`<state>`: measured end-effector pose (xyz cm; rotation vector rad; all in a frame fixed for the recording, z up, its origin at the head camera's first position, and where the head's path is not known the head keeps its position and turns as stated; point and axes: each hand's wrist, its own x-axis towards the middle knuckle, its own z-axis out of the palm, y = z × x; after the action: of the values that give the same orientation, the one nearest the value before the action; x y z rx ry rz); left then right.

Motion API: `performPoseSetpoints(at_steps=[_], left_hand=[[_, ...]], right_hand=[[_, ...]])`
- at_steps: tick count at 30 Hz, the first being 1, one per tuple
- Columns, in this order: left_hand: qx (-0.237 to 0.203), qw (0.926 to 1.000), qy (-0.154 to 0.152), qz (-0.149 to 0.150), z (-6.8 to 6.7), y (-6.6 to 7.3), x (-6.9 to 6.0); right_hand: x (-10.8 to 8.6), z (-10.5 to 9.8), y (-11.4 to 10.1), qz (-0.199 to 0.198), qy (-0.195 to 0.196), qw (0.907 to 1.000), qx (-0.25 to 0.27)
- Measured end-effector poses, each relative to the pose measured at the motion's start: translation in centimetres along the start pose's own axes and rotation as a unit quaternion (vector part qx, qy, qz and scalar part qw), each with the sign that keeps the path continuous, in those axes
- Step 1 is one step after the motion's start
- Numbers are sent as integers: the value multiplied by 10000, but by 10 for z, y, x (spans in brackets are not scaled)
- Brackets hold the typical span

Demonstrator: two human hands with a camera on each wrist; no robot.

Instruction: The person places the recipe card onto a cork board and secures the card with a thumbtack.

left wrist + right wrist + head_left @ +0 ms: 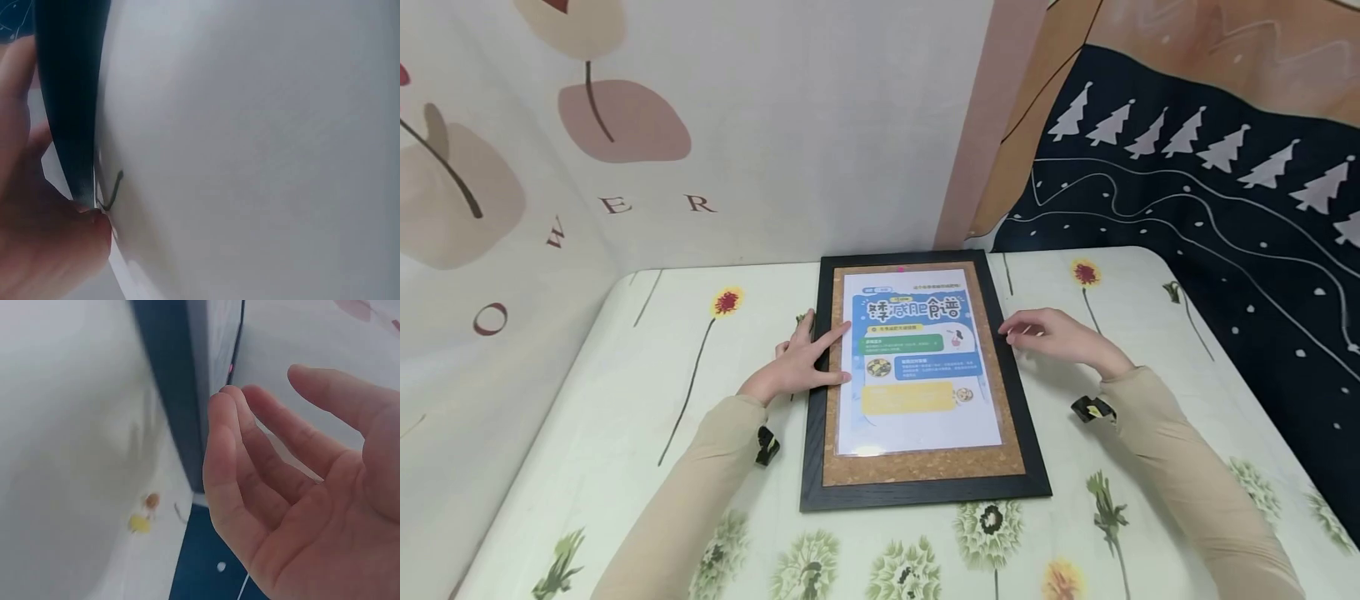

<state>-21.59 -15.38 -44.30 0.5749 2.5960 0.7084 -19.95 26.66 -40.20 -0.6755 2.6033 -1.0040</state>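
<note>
Left fingers (832, 336): spread wide, two lying across the side bar of the framed corkboard (925, 492), tips at the sheet's (917, 429) edge; whether the others pinch from beneath, cannot tell.
Left hand (790, 367): nearer, in contact.
Framed corkboard: flat on the flowered cloth (617, 433), right of the left fingers, between both hands; long axis runs away from the person.
Right hand (1063, 337): loosely bent, palm bare, fingertips just beside the right bar; contact unclear.
</note>
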Motion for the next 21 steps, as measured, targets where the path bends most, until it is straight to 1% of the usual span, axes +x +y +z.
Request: performPoseSetpoints(at_steps=[7, 14, 21], left_hand=[[13, 10000, -13, 0, 0, 0, 0], [152, 9999, 6, 1, 1, 0, 1], [327, 9995, 7, 14, -1, 2, -1]], right_hand=[[-8, -6, 11, 31, 186, 9998, -8], [-11, -8, 23, 320, 300, 9989, 159], [-10, -8, 26, 491, 315, 9976, 386]])
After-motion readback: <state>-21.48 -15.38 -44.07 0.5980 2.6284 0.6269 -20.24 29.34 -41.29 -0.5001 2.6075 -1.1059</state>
